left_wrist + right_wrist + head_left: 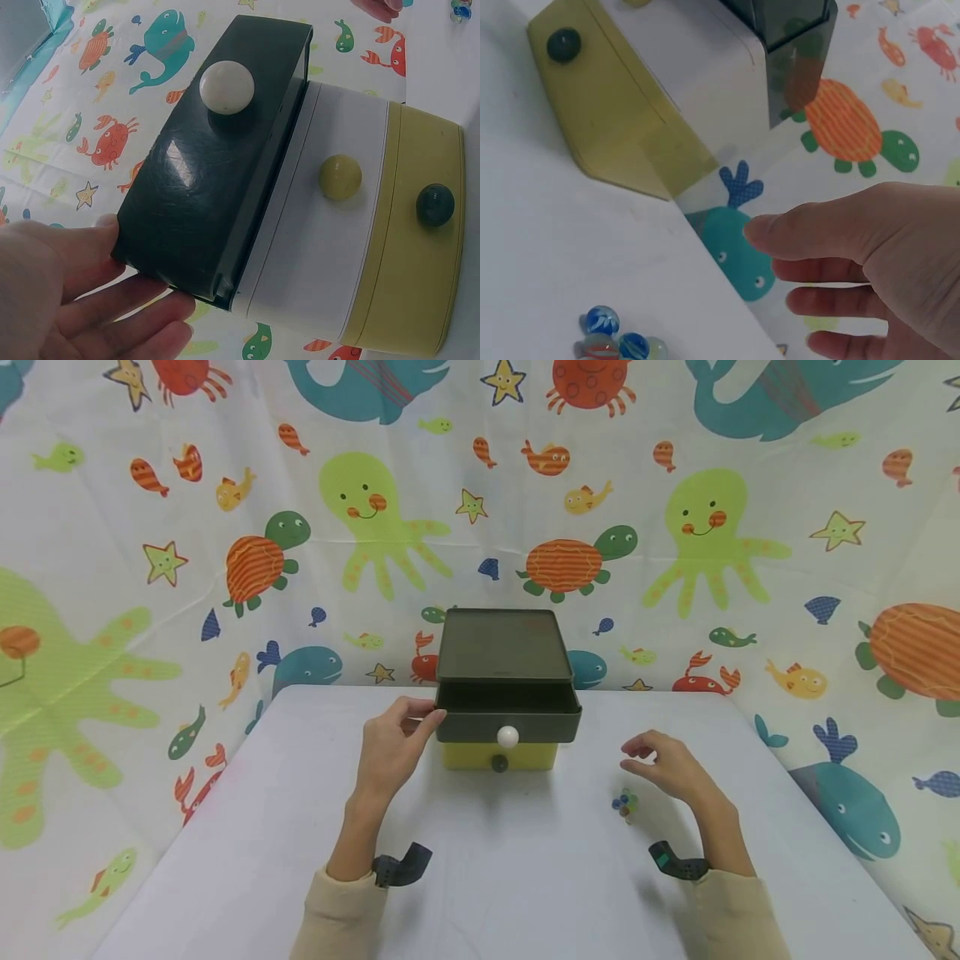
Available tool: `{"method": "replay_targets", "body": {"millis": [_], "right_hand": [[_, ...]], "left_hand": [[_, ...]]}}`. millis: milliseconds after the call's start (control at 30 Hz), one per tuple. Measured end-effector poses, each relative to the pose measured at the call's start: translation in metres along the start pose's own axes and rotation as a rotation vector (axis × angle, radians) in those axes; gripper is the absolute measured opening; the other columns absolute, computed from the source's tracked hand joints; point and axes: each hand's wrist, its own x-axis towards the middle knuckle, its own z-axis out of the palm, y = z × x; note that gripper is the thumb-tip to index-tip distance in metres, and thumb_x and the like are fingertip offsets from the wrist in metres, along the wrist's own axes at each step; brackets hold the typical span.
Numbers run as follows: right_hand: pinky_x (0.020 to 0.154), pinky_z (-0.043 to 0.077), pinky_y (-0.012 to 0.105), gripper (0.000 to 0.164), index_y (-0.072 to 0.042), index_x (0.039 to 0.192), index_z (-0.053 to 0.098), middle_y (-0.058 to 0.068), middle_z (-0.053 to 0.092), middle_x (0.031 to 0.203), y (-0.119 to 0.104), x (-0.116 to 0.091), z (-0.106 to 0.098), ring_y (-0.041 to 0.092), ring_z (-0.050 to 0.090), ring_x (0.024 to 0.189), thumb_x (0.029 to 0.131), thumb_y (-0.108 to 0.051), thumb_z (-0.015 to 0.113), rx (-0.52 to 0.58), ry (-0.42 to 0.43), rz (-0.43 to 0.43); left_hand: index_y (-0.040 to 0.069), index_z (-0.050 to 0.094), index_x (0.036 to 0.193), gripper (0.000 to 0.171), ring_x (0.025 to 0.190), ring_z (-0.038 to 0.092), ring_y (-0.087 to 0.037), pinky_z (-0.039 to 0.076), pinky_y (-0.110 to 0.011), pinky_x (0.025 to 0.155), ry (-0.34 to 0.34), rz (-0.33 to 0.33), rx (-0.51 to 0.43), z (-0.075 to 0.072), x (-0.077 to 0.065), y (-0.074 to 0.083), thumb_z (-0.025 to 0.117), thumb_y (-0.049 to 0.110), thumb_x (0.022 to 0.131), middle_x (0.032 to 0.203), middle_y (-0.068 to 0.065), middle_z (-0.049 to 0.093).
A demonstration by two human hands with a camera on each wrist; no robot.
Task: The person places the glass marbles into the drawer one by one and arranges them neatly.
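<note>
A small three-tier drawer box stands at the back of the table, its dark green top drawer pulled out. That drawer has a white knob; below it are a white drawer with a yellow knob and a yellow drawer with a dark green knob. My left hand grips the top drawer's left end, thumb at the front edge and fingers underneath. To the right of the box, my right hand hovers with loosely bent fingers, holding nothing. Several glass marbles lie clustered on the table near it.
The white table carries the box and marbles. Behind and beside it hangs a cloth printed with sea animals. A dark wrist camera is strapped to each forearm.
</note>
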Motion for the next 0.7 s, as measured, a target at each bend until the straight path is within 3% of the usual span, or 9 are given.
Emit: {"method": "replay_targets", "body": {"millis": [700], "right_hand": [[0.085,0.055,0.039,0.036,-0.003,0.119,0.066,0.009,0.067,0.106,0.018,0.002,0.008,0.023,0.057,0.099,0.090,-0.021,0.075,0.032,-0.149,0.060]], "left_hand": [[0.009,0.068,0.117,0.033,0.094,0.074,-0.023,0.062,-0.039,0.084,0.012,-0.005,0.007,0.001,0.001,-0.002,0.071,0.032,0.094,0.113,-0.008,0.076]]}}
